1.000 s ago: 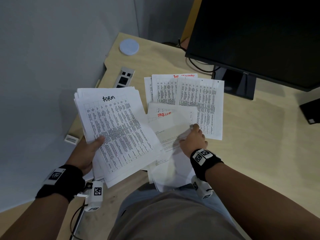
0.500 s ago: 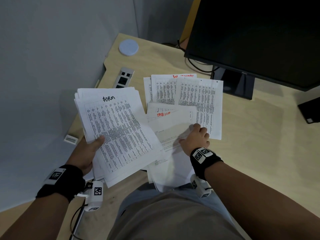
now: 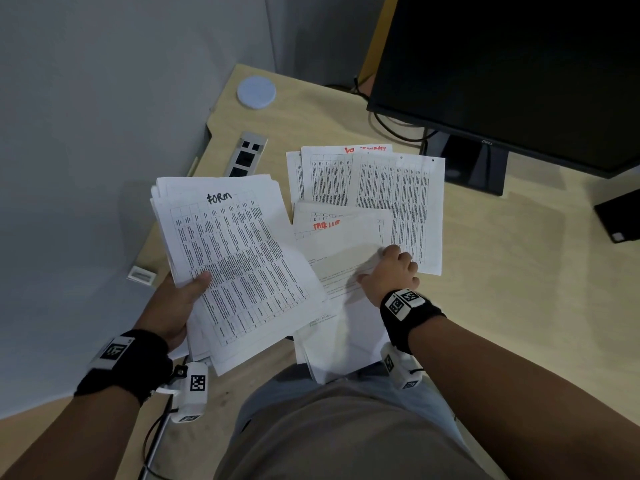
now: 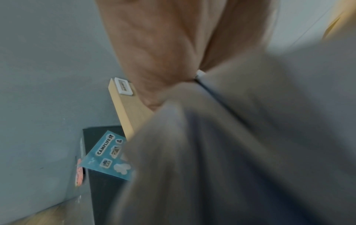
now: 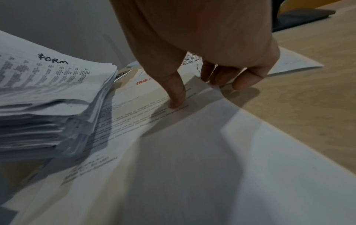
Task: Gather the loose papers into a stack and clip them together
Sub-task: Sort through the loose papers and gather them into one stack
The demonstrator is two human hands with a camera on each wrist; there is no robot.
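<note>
Papers fill my left hand [image 3: 173, 306]: I grip a thick stack [image 3: 235, 258] marked "FORM", thumb curled over its top sheet and fingers underneath, holding it up off the desk [image 3: 502, 306] just left of my right hand [image 3: 389, 275]. My right hand sits on the loose sheets [image 3: 349, 251] spread on the desk, thumb pressing down on a printed page [image 5: 146, 112] while the curled fingers [image 5: 242, 79] pinch up its lifted corner. More table-printed pages [image 3: 398, 199] lie flat just beyond that hand, toward the monitor [image 3: 519, 71].
</note>
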